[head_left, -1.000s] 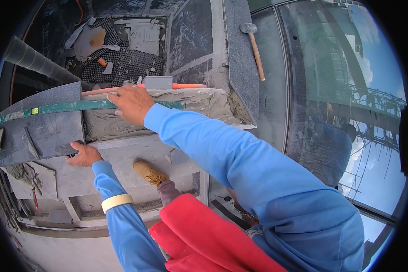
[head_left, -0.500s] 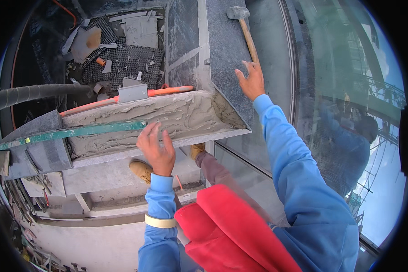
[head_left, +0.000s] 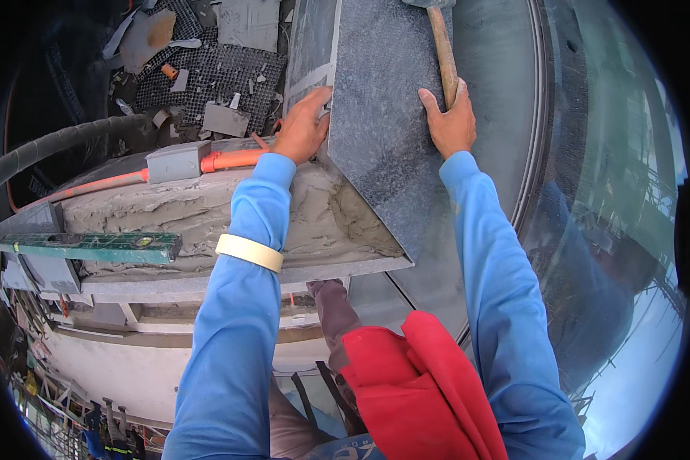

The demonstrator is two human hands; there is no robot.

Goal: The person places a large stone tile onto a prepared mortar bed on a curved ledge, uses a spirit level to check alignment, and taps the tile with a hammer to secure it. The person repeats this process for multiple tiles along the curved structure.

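Observation:
A dark grey stone slab (head_left: 383, 115) with a slanted near end lies over wet mortar (head_left: 207, 207). My left hand (head_left: 303, 129) grips the slab's left edge, its fingertips partly hidden. On the right edge, my right hand (head_left: 452, 126) has its thumb over the slab's top and its fingers along the outer side. A mallet (head_left: 442, 50) lies along that same edge, with its wooden handle's end at my right hand and its head cut off by the frame's top. A pale roll of tape (head_left: 249, 252) circles my left forearm.
A green spirit level (head_left: 100, 247) rests across the mortar's left part. Behind the mortar run an orange pipe (head_left: 234, 159) and a grey box (head_left: 179, 162). Broken pieces litter a black mesh (head_left: 222, 77) at the back left. Glass (head_left: 590, 230) stands at the right; red cloth (head_left: 406, 368) hangs before me.
My left hand has moved from above the mortar, away from me, onto the slab's left edge. My right hand has settled at the right edge by the mallet handle. The view has come closer.

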